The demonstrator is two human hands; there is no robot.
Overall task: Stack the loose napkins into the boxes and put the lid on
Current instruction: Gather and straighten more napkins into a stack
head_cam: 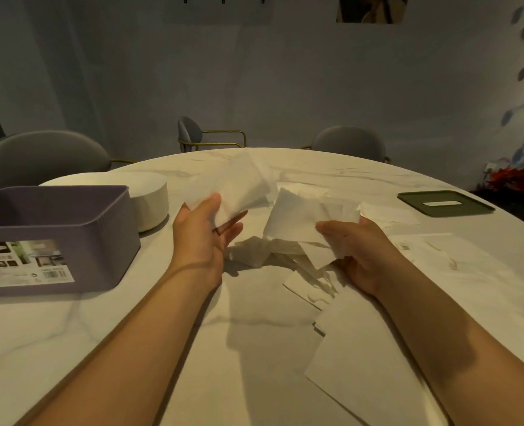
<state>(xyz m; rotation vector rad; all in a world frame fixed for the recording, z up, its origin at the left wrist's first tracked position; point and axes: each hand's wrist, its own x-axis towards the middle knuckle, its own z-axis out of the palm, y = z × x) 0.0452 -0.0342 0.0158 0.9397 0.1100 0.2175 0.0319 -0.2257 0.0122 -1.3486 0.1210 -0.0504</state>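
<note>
My left hand (203, 233) holds a white napkin (239, 187) between thumb and fingers, lifted above the table's middle. To its right, my right hand (357, 250) grips a bunch of white napkins (303, 224). Several loose napkins (359, 361) lie spread on the table below and to the right of my hands. A purple box (57, 232) with a printed label stands open at the left. At the far right lies a dark green lid (445, 203) with a slot, flat on the table.
The white marble table (125, 327) is round. A white round container (150, 201) stands behind the purple box. Grey chairs (44, 158) ring the far side. Red flowers and a plant (512, 179) are at the right edge.
</note>
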